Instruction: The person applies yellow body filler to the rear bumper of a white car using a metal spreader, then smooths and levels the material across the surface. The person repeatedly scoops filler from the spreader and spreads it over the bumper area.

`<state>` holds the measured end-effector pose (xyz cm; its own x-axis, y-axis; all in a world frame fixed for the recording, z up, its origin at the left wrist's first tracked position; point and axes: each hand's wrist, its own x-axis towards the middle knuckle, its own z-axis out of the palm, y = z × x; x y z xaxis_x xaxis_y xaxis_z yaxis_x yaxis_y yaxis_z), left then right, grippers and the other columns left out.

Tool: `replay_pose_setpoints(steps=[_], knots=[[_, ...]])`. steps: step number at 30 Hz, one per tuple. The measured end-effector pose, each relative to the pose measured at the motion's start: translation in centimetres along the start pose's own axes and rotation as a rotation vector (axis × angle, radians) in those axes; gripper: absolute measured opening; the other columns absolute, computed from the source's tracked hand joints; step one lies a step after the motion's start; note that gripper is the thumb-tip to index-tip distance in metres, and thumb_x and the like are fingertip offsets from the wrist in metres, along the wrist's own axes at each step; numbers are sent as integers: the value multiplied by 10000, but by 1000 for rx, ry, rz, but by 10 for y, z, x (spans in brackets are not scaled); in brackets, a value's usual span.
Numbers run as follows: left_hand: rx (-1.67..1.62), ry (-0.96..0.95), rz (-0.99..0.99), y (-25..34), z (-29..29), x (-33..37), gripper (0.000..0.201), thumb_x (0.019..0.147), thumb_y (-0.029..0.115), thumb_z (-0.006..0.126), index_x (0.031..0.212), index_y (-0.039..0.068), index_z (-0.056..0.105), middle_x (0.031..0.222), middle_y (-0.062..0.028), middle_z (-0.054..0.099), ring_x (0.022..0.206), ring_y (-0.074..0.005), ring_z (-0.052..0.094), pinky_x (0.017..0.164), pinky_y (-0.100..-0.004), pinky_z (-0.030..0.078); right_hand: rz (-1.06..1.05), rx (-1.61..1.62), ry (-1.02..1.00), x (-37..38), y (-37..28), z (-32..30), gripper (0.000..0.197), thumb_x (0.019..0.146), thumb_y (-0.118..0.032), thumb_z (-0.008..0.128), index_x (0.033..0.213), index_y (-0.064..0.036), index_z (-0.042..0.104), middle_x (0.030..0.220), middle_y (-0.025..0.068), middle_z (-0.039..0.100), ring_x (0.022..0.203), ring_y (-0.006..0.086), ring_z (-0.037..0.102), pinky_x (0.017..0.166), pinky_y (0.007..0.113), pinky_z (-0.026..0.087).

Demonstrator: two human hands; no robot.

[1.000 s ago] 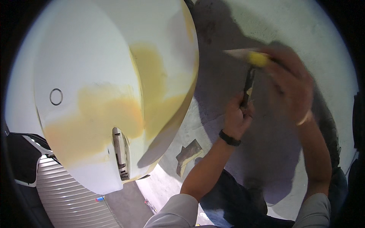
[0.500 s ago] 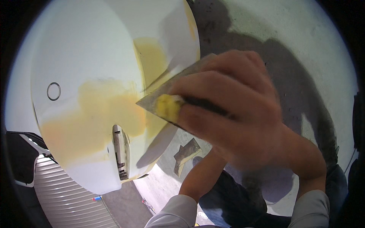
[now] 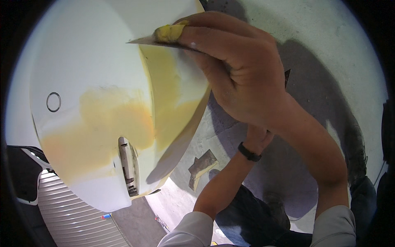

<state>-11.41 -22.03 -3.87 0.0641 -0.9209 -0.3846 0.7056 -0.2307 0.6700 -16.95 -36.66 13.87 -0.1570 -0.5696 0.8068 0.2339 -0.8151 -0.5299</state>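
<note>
1. The curved right edge of the white panel [image 3: 90, 61] is crossed by the right hand [image 3: 247, 68], which is placed over the panel's upper part. A gap is left between that edge and the left forearm, with floor [image 3: 349, 53] seen in it; more floor is seen beyond the right forearm.
2. A spreader [image 3: 145, 40] is held in the right hand, pinched between digits above and below it, its thin tip pointed left. It is positioned just above the upper yellow patch [image 3: 162, 82]; whether the panel is touched by it cannot be told. Yellow is seen at the fingertips [image 3: 170, 33].
3. The left hand [image 3: 256, 135] is mostly covered by the right, so how its fingers are set cannot be told. A black band [image 3: 248, 152] is worn on its wrist. A dark tip [image 3: 287, 78] is seen beyond the right hand; by what it is held is hidden.
4. The panel is marked by a broad yellow-orange patch [image 3: 111, 127] left of a crease, and by a ring [image 3: 47, 102]. A long slot [image 3: 129, 168] is set below.
5. An angular piece [image 3: 203, 164] is laid on the floor near the left forearm. Ribbed sheeting [image 3: 78, 206] is seen at lower left.
</note>
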Motion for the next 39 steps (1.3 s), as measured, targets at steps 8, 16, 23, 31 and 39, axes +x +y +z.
replay_pose_setpoints(steps=[8, 16, 23, 31, 39], knots=[[-186, -32, -4, 4, 10, -10, 363, 1028, 232, 565, 1338, 71, 467, 1249, -58, 565, 1104, -176, 566, 921, -326, 505, 100, 27, -14, -21, -14, 7, 288, 762, 104, 652, 1018, -7, 722, 1095, 128, 694, 880, 266, 717, 711, 329, 576], [-170, 99, -76, 11, 20, 2, 296, 1042, 288, 526, 792, 129, 516, 583, 36, 379, 531, -75, 318, 534, -287, 294, 217, 28, 16, -54, -44, 18, 179, 705, -20, 755, 877, -69, 754, 1062, 103, 699, 985, 240, 695, 813, 387, 585], [-42, 106, -57, 13, 31, -1, 325, 1057, 280, 470, 769, 141, 527, 545, 54, 348, 501, -67, 287, 517, -271, 265, 216, 18, 38, -90, -70, 35, 149, 670, -88, 784, 814, -74, 751, 1070, 97, 716, 1021, 269, 703, 939, 494, 547], [-130, -196, -7, 11, 17, 10, 237, 1052, 278, 486, 921, 107, 585, 639, 41, 465, 563, -71, 391, 563, -266, 335, 247, 76, -83, -74, -68, 0, 126, 713, -33, 745, 834, -58, 716, 1042, 116, 725, 983, 288, 719, 892, 435, 570], [1023, -45, 333, -2, 4, -5, 447, 1023, 179, 550, 1425, 37, 418, 1434, -98, 482, 1278, -224, 508, 1019, -376, 476, 97, -194, -46, 1, 9, -8, 215, 791, 47, 667, 987, -21, 725, 986, 140, 713, 850, 301, 712, 730, 349, 567]])
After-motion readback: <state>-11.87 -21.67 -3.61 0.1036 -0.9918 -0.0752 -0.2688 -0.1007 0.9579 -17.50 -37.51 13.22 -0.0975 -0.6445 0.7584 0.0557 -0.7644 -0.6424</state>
